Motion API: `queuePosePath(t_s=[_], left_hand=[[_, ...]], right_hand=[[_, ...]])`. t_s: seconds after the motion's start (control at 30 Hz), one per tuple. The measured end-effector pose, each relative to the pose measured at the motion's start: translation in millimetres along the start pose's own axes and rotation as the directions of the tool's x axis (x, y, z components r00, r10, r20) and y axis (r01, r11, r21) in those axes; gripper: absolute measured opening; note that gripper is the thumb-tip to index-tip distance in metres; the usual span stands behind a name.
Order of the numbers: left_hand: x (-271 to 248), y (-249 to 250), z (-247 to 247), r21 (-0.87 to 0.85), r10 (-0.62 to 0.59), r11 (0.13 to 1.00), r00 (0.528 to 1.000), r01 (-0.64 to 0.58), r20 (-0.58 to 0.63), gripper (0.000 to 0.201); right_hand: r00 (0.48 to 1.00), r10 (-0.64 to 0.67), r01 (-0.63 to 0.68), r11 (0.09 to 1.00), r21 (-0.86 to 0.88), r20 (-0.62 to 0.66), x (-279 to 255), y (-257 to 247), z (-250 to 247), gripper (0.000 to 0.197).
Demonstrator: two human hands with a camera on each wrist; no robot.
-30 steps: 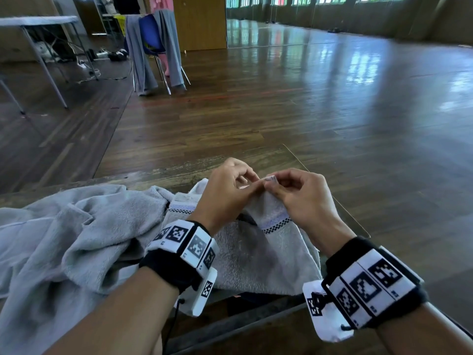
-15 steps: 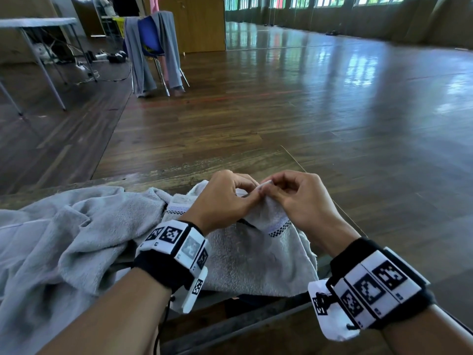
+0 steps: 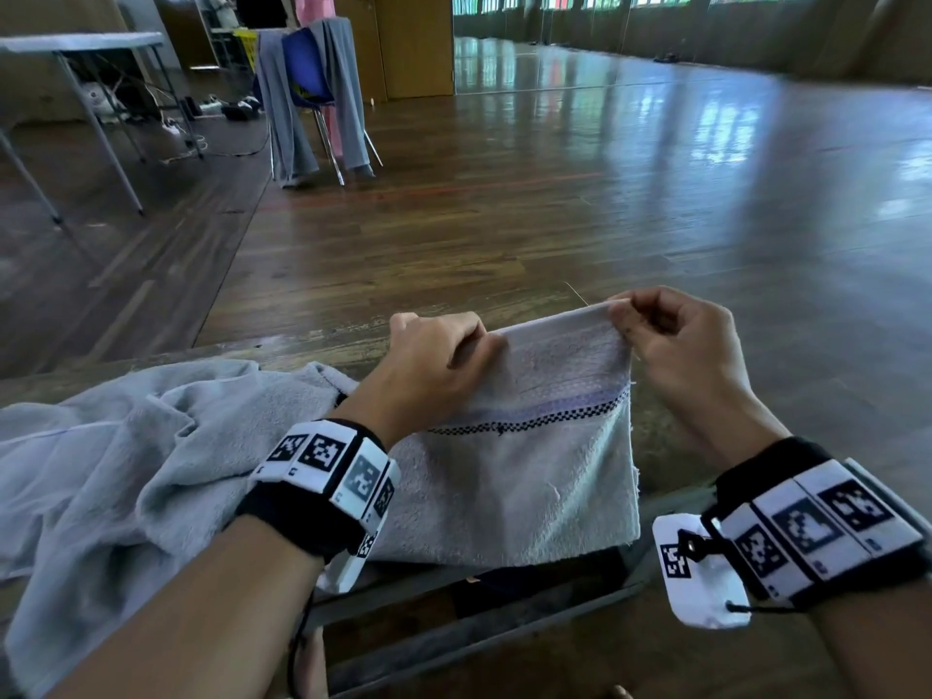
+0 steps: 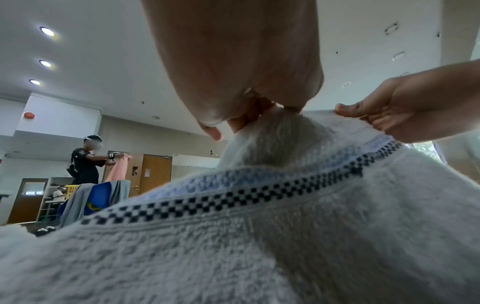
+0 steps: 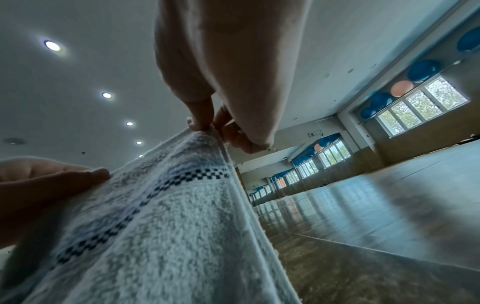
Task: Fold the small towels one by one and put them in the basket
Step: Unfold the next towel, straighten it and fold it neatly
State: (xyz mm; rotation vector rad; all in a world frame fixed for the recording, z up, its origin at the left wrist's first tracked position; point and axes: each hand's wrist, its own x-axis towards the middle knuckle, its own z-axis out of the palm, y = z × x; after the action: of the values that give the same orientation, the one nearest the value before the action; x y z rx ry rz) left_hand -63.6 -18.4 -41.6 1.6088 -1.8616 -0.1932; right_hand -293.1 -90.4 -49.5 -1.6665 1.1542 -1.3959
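Note:
A small grey towel (image 3: 514, 476) with a black checked stripe is stretched between my two hands above the table's front edge. My left hand (image 3: 444, 348) pinches its top edge at the left; in the left wrist view the left hand (image 4: 249, 115) has the towel (image 4: 259, 236) bunched in its fingers. My right hand (image 3: 650, 325) pinches the top right corner, seen close in the right wrist view, where the right hand (image 5: 215, 127) holds the towel (image 5: 155, 216). The towel's lower part hangs down in front of me. No basket is in view.
A heap of grey towels (image 3: 111, 456) lies on the table to my left. Beyond is a wooden floor (image 3: 555, 194), a blue chair (image 3: 307, 78) draped with grey cloth, and a folding table (image 3: 75, 42) at far left. Another person (image 4: 84, 162) stands far off.
My hands, close together on the towel's edge a second ago, have moved apart along it. The top edge is now stretched flat between them and the towel is lifted.

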Motion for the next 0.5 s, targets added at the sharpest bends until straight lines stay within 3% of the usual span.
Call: queuePosePath(t_s=[0.2, 0.3, 0.4, 0.5], left_hand=[[-4.2, -4.9, -8.3, -0.066, 0.129, 0.99, 0.988, -0.123, 0.09, 0.04], [-5.4, -16.6, -15.0, -0.001, 0.04, 0.999, 0.988, -0.041, 0.148, 0.034], [-4.7, -28.2, -22.5, 0.149, -0.037, 0.989, 0.991, 0.018, 0.128, 0.04], [-7.0, -39.1, -30.2, 0.128, -0.104, 0.988, 0.99, 0.092, 0.094, 0.043]], right_hand=[[0.999, 0.041, -0.041, 0.999, -0.022, -0.018, 2.1, 3.7, -3.1, 0.014], [0.996, 0.078, -0.079, 0.996, -0.032, -0.036, 4.4, 8.9, -5.2, 0.012], [0.992, 0.109, -0.111, 0.993, -0.048, -0.057, 5.3, 16.3, -8.1, 0.014], [0.984, 0.155, -0.162, 0.984, -0.074, -0.085, 5.7, 25.6, -14.1, 0.018]])
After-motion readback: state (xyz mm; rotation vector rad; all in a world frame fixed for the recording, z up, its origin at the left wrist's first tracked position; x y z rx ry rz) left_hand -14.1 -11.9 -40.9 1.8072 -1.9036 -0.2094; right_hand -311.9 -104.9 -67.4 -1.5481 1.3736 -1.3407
